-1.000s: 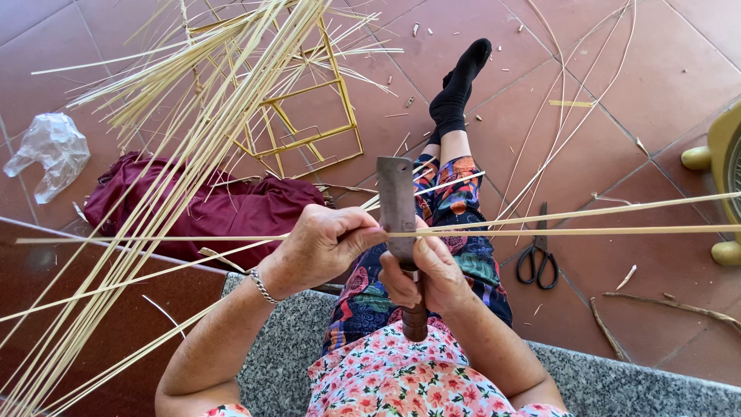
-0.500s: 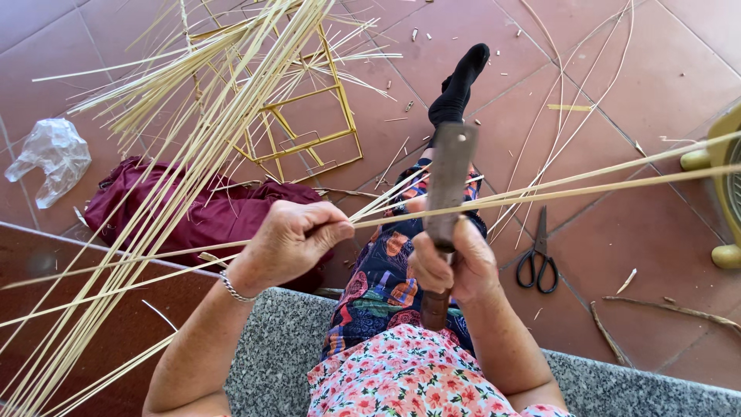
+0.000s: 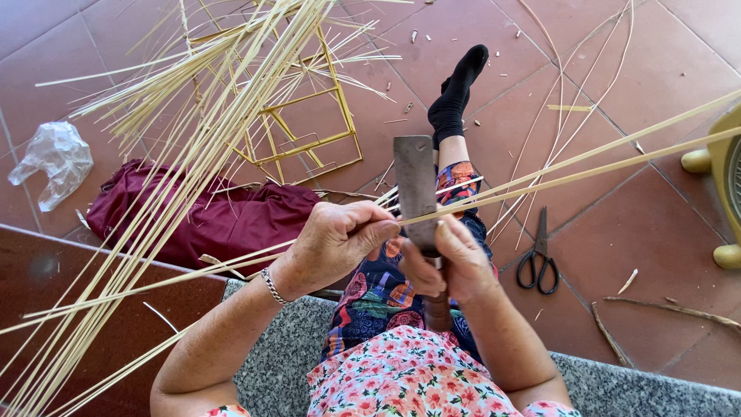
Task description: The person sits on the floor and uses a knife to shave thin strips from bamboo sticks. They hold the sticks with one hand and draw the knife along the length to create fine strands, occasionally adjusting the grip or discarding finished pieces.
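My left hand (image 3: 340, 239) is pinching the long pale cane strip (image 3: 571, 174) between thumb and fingers, just left of the knife (image 3: 415, 193). The strip is running across me, its long axis stretching from low at my left, past the knife, up toward the far right. My right hand (image 3: 448, 259) is gripping the knife's handle, closed tight around it, the flat blade pointing straight away from me, upright against the strip. Right of the knife, black scissors (image 3: 539, 259) are lying on the red tile floor (image 3: 641, 224).
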